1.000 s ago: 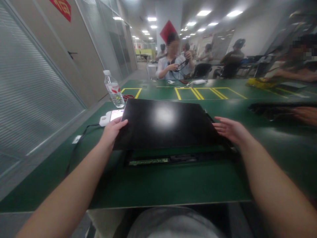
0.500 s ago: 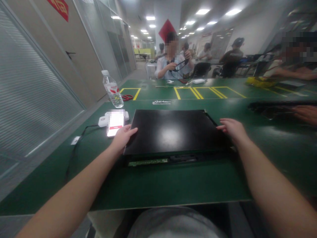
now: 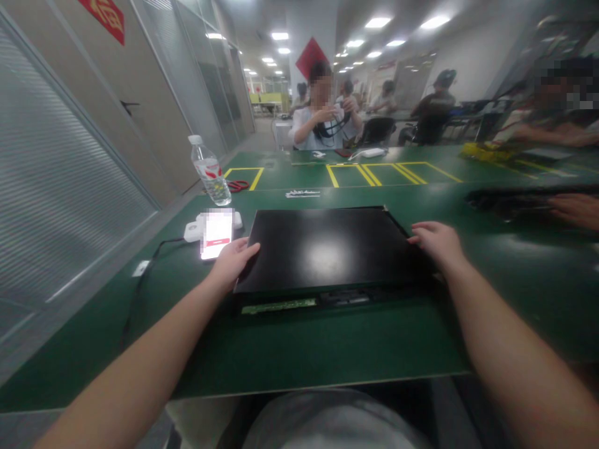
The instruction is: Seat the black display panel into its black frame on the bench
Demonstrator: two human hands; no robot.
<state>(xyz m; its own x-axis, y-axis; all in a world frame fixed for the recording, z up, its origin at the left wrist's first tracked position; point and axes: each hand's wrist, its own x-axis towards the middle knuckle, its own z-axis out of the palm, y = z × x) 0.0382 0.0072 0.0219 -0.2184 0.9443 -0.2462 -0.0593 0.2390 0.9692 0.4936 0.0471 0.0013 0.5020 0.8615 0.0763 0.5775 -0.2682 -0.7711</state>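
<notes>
A flat black LCD panel (image 3: 322, 249) with a glossy face lies in front of me, its near edge slightly raised. My left hand (image 3: 234, 259) grips its left edge, thumb on the face and the other fingers hidden beneath. At the right edge, the closed fingers of my right hand (image 3: 436, 242) pinch the side of the panel. A green circuit strip (image 3: 279, 305) and dark parts show below the near edge, apparently within a black frame mostly covered by the panel.
Left of the panel are a lit phone (image 3: 218, 234), a white power strip (image 3: 191, 232) and a water bottle (image 3: 209, 171). Beyond lie red-handled scissors (image 3: 238, 186) and small metal pieces (image 3: 302, 194). A co-worker's hand (image 3: 575, 209) rests by a dark object at right; another person sits opposite.
My hands keep their hold and the panel has barely moved. The view has shifted slightly. The person opposite has raised one hand nearer the other, with a dark cable between them.
</notes>
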